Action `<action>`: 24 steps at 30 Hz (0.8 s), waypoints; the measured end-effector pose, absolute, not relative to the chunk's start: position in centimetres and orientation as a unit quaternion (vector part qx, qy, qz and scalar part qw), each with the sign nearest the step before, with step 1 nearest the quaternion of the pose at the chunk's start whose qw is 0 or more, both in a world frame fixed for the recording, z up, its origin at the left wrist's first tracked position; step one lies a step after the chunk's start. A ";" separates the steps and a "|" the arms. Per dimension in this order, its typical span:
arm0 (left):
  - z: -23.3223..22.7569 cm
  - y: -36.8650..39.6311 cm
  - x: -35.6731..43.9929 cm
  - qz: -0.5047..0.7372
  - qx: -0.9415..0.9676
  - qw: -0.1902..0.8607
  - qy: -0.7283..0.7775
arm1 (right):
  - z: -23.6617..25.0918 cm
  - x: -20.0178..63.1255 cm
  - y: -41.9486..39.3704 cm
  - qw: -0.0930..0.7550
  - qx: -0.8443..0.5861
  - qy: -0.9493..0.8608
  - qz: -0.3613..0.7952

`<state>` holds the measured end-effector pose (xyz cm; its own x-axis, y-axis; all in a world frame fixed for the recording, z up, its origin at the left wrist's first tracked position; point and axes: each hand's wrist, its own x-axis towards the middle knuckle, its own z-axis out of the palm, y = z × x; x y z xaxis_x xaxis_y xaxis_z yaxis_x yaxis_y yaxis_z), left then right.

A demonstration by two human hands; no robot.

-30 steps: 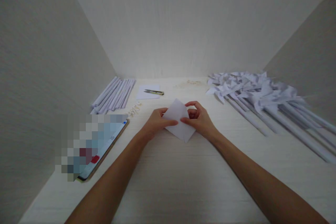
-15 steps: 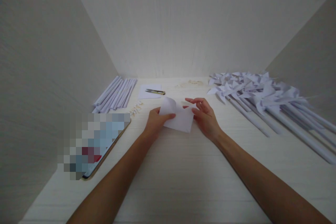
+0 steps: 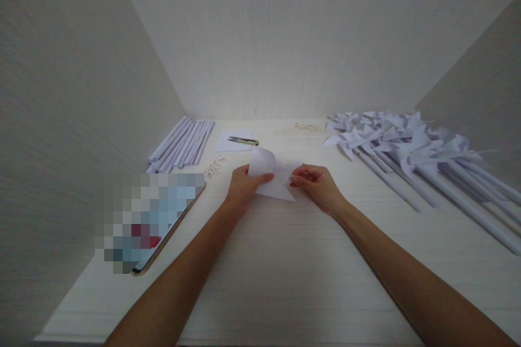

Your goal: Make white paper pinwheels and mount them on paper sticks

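Folded paper [image 3: 273, 179] peak points away

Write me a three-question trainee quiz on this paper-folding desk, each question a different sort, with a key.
1. True or false: both hands grip the white paper sheet.
2. Which side of the desk holds the finished pinwheels? A) left B) right
3. Fill in: the thread snips rest on a small paper ____.

Key: 1 true: the left hand and right hand pinch it. 2 B; the rolled paper sticks lie left. 3 square.
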<state>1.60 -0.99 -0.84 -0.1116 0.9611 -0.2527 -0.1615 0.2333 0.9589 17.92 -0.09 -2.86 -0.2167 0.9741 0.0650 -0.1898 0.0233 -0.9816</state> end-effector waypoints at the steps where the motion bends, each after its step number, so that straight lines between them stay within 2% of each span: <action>1: -0.9 -1.0 1.7 0.502 0.368 0.556 0.551 | -2.8 17.8 -0.1 0.501 -0.382 -0.508 0.587; 7: -1.0 -1.5 2.4 0.503 0.393 0.542 0.546 | -2.6 17.1 -0.3 0.519 -0.422 -0.518 0.533; 24: -0.7 -1.7 2.8 0.497 0.404 0.533 0.552 | -2.4 16.6 -0.6 0.497 -0.495 -0.562 0.439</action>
